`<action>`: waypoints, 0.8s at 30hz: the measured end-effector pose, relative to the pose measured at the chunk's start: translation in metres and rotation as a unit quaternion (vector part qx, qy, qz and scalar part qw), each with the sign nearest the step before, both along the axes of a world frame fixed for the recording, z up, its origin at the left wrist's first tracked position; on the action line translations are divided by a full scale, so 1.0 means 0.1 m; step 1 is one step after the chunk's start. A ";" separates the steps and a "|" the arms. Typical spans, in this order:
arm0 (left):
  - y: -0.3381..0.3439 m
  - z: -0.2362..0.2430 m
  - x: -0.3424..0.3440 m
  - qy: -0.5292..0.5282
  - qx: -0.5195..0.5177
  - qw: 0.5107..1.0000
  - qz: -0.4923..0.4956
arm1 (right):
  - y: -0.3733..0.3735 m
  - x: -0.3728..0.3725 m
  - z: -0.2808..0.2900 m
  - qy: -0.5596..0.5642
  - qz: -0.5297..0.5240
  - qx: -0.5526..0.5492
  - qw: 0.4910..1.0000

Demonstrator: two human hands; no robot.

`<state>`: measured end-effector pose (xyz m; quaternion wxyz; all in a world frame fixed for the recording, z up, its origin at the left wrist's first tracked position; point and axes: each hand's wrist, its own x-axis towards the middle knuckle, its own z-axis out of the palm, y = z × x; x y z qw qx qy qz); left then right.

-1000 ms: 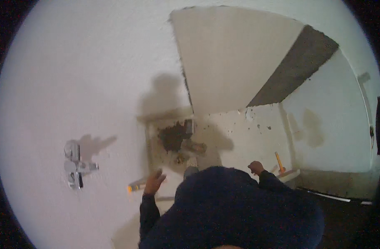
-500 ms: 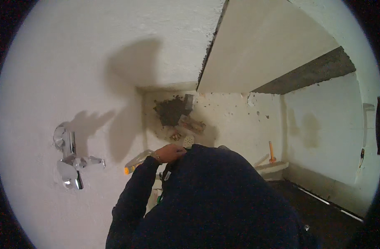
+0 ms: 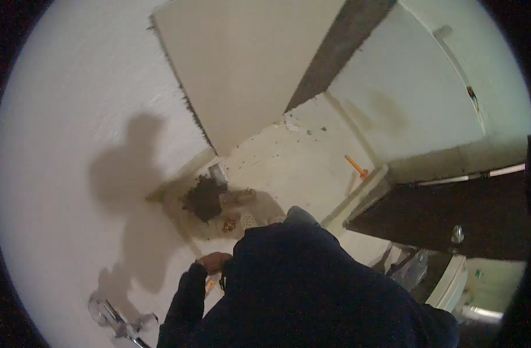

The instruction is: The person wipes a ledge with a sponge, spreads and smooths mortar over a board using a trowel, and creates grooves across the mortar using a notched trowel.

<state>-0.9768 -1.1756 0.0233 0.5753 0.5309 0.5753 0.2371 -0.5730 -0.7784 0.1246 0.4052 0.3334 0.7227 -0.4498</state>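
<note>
My left hand [image 3: 215, 263] is beside the left side of my dark jacket [image 3: 300, 278], close to its edge. Its fingers are blurred and partly behind the cloth, so what they hold, if anything, does not show. Just below the hand, a small orange piece of some object [image 3: 209, 286] peeks out between sleeve and jacket. My right hand is out of sight. On the floor ahead lie a dark heap of crumbled material [image 3: 206, 198], a grey block [image 3: 218, 174], a brick-like piece [image 3: 237, 198] and reddish rubble [image 3: 228, 225]. A light perforated shoe [image 3: 249, 220] shows beside the rubble.
A chrome mixer tap [image 3: 123, 325] juts from the left wall. Ahead stands a large beige panel [image 3: 248, 69] with a rough edge. An orange-handled tool [image 3: 355, 166] leans by a low ledge [image 3: 361, 197]. At right are a dark door [image 3: 439, 203] and a clear plastic bag [image 3: 413, 269].
My view has turned to the right, bringing the door and plastic bag further in. My left hand stays at the jacket's side, its fingers now less visible. The tap has slid lower in view.
</note>
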 end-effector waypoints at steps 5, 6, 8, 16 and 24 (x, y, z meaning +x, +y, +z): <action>0.12 0.21 0.09 0.020 -0.035 0.999 -0.015 | -0.35 0.24 0.09 0.001 -0.050 -0.006 0.999; 0.15 0.25 0.09 0.029 -0.045 0.998 -0.030 | -0.39 0.29 0.11 0.001 -0.058 -0.008 0.998; 0.25 0.33 0.07 -0.014 0.024 0.998 -0.063 | -0.50 0.36 0.14 0.002 -0.072 -0.014 0.997; -0.51 -0.97 0.48 0.041 -0.084 0.987 -0.131 | -0.60 0.62 0.23 0.020 -0.097 -0.046 0.994; 0.94 0.95 0.69 -0.127 -0.006 0.990 0.063 | -0.31 0.90 0.18 0.061 -0.094 -0.090 0.990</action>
